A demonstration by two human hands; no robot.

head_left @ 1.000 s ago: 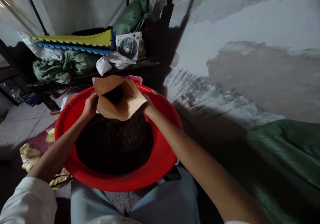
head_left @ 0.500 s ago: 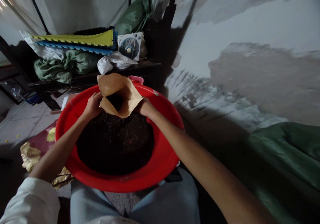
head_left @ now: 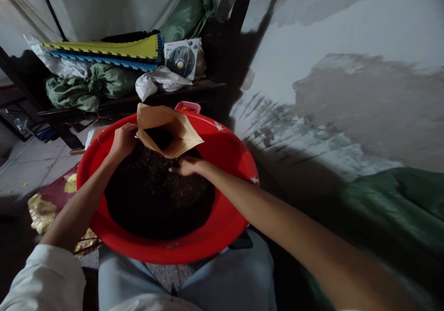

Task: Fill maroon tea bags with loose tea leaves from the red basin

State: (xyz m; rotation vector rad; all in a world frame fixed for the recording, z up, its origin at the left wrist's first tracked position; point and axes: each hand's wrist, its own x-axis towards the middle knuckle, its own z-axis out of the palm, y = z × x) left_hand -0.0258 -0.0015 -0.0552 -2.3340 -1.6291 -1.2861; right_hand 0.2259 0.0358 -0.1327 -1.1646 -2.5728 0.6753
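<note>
A brown paper bag (head_left: 180, 133) with its mouth gaping toward me stands tilted over the far part of a red plastic basin (head_left: 236, 163). Its inside looks dark, and I cannot make out how full it is. My left hand (head_left: 124, 140) pinches the bag's left edge. Below the bag's right side, my right hand (head_left: 187, 165) has its visible fingers stretched leftward, low over the dark, crumbly loose material (head_left: 159, 204) in the basin. Some of its fingers are hidden under the bag or in the dark material.
The basin sits before my knees. Behind it, a dark bench (head_left: 208, 89) bears green sacks (head_left: 187, 15), yellow and blue foam mats (head_left: 104, 47) and a boxed fan (head_left: 181, 59). A peeling wall (head_left: 347, 84) and green sheeting (head_left: 398, 200) lie to the right. A maroon-gold wrapper (head_left: 52, 200) lies left.
My right hand has let go of the bag's right side and moved down and left, under the bag to the dark material. My left hand still holds the bag.
</note>
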